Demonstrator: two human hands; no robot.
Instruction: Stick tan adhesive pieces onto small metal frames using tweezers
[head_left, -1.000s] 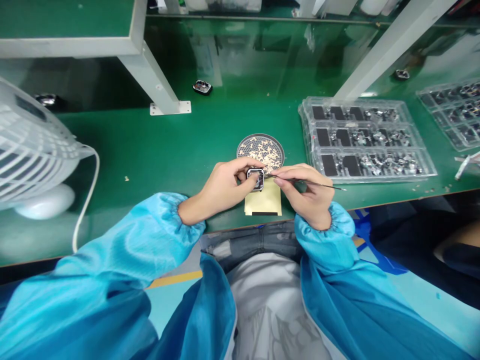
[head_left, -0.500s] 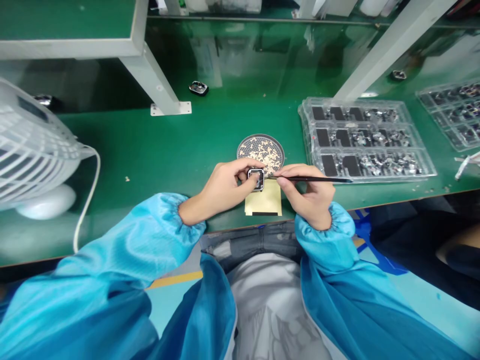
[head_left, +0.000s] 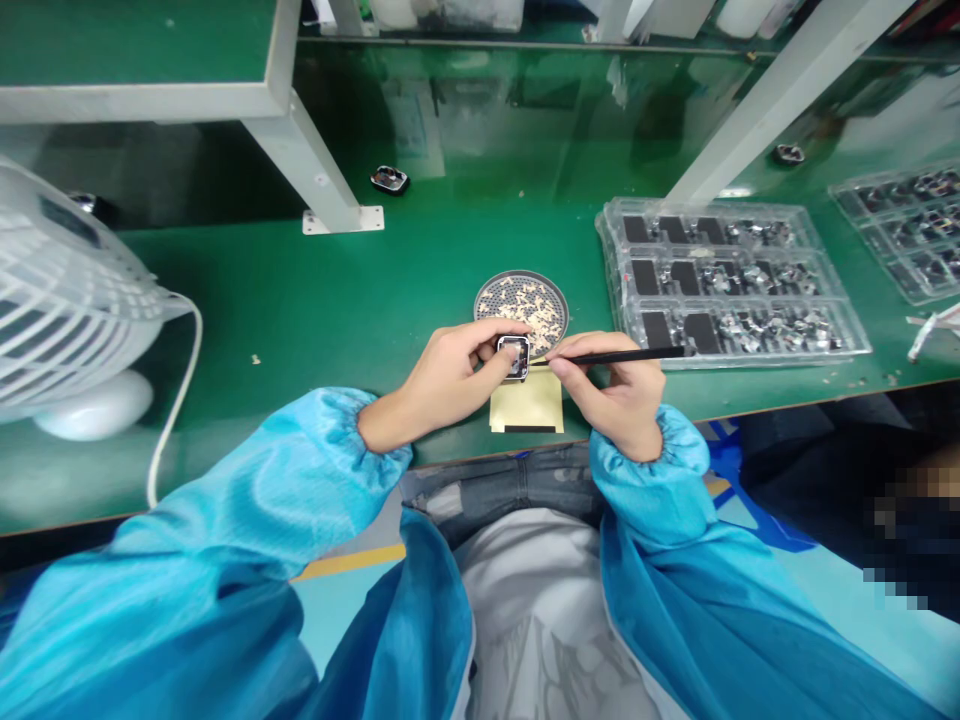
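Note:
My left hand grips a small smartwatch case with a silver rim, thumb laid across its open face. Parts of its inside show dark; my thumb covers the rest. In my right hand is a slim black tool, seemingly tweezers, pinched between thumb and fingers. Its thin tip points left at the case's right edge; whether they touch I cannot tell. Beneath the hands lies a yellow pad. Just beyond them stands a round dark perforated dish holding many small cream-coloured pieces.
A clear plastic tray of black parts and metal pieces stands at right, with another tray beyond it. Loose watch cases lie behind, one near the shelf post. A white fan occupies the left. Someone in dark clothing sits at right.
The rear end of the tweezers has turned and lifted slightly, and the tip has dropped a little. My left hand keeps the watch case in nearly the same place.

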